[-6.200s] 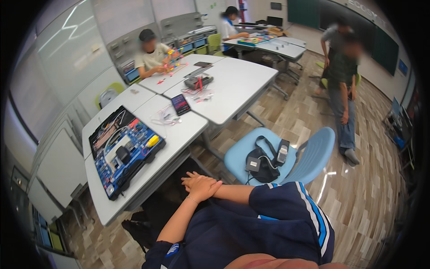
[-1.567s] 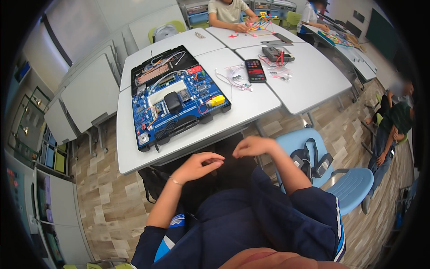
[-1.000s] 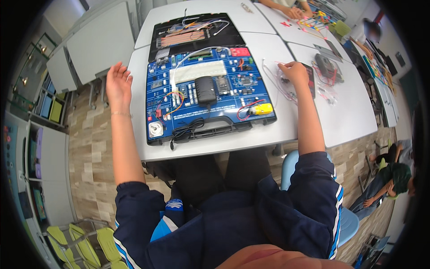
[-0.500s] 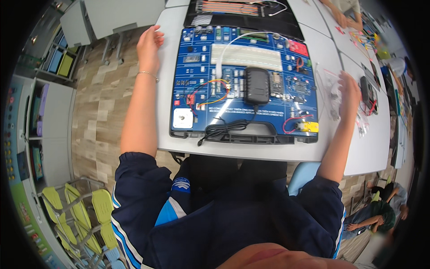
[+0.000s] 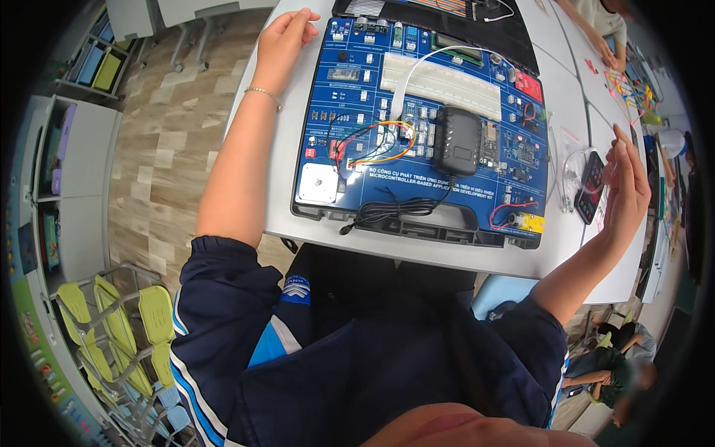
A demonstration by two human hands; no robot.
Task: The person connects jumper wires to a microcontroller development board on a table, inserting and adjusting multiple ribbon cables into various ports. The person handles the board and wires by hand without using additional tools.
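A blue electronics training board (image 5: 387, 182) lies in a black case on the table. My left hand (image 5: 287, 43) is raised beside the case's far left corner. Its fingers are loosely bent and apart, holding nothing. Off to the right, my right hand (image 5: 627, 182) is open with stretched fingers, beside a black rectangular device (image 5: 590, 188); whether they touch I cannot tell. A black power adapter (image 5: 457, 141) rests on the board, its coiled cable (image 5: 395, 211) near the front edge. A white breadboard (image 5: 443, 86), coloured jumper wires (image 5: 383, 159) and a yellow motor (image 5: 527, 222) are on the board.
The case's open lid (image 5: 506, 33) lies behind the board. Clear plastic bags (image 5: 570, 160) lie on the white table (image 5: 514, 262) to the right. Another person's hands (image 5: 607, 56) are at the far right. Green chairs (image 5: 115, 320) stand at the lower left.
The view has shifted, so the board now appears turned and farther right. My right hand has moved from the black device's left side to its right. My left hand stays near the case's far left.
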